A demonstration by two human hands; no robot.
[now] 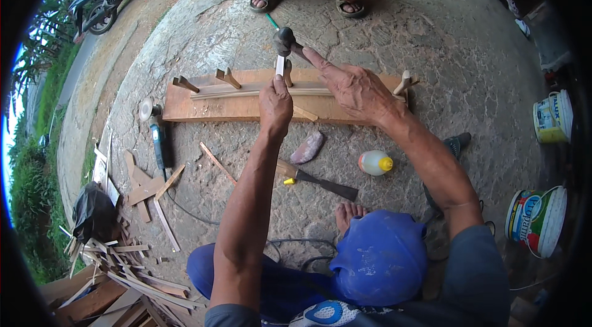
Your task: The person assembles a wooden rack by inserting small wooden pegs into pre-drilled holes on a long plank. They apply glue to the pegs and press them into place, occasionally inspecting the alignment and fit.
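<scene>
My left hand (275,106) is closed, thumb uppermost, around a short pale flat piece (280,66) whose kind I cannot make out. A hammer (284,37) with a dark, rounded head meets the top of that piece. My right hand (356,89) grips its handle, the index finger stretched along it. Beneath both hands lies a long wooden board (216,110), with curved thin wooden strips (229,91) running along it between upright wooden pegs (227,78). A loose wooden piece (304,114) rests at the board's near edge.
An angle grinder (159,142), a machete-like blade (327,185), a stone (307,147) and a yellow-capped bottle (375,163) lie nearby. Wood scraps (132,277) pile at lower left. Two buckets (535,222) stand right. Another person's sandaled feet (351,3) are beyond the board.
</scene>
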